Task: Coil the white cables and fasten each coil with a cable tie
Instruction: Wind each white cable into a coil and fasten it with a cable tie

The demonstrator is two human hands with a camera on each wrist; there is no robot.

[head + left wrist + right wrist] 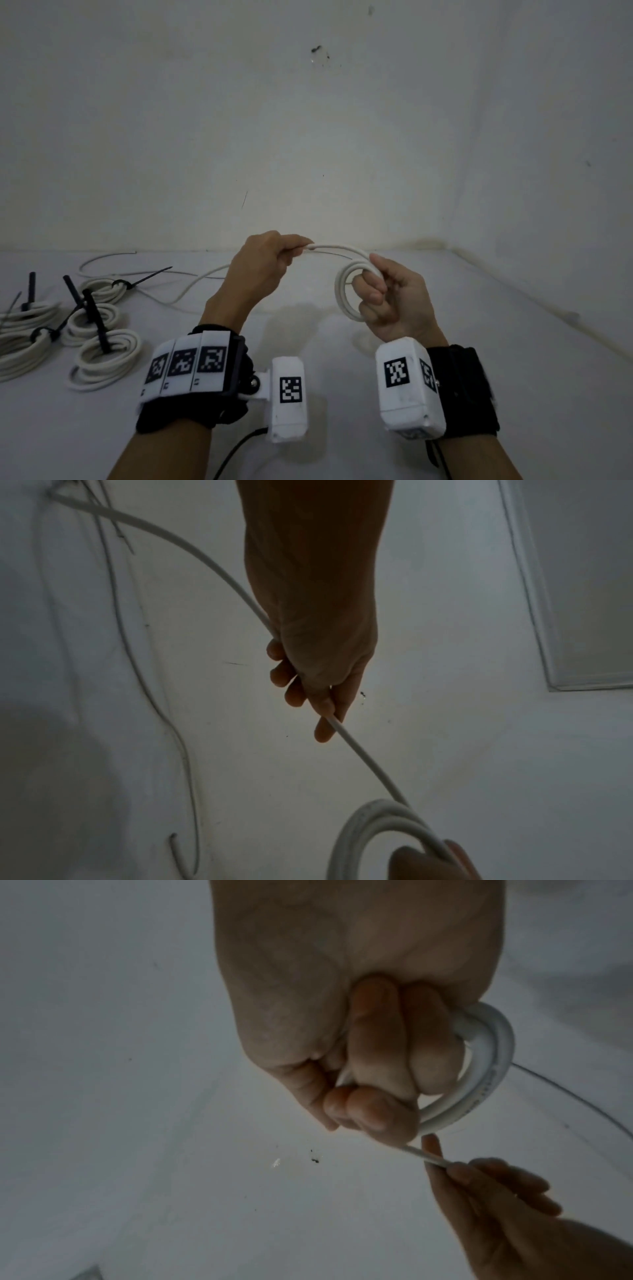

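White floor [342, 394] underfoot, meeting a pale wall [308, 137] with a few dark marks.

To the left on the floor, a cluster of finished coils [106, 359], about 4 in view, each cinched with a black cable tie [97, 323] whose tail sticks up or out; the leftmost cut off by the frame edge.

Between the 2 hands, raised above the floor, the white cable [337, 250] being wound. Loose length of it trailing from the left hand down to the floor and curving away toward the wall, near the finished coils. A thinner wire lying alongside it there.

Left hand [260, 270] raised, fingers curled around the cable, thumb and forefinger pinching it where it leaves toward the right; from the left wrist view, cable running in under the palm and out past the fingertips [323, 733].

Right hand [394, 301] closed on the small coil [349, 298], about 2 turns, held upright with fingers hooked through its middle and thumb pressed on top; from the right wrist view, curled fingers [377, 1042] wrapped through the loops [486, 1074].

Wrist-worn white camera boxes [287, 397] with black square markers on both forearms, on black straps.
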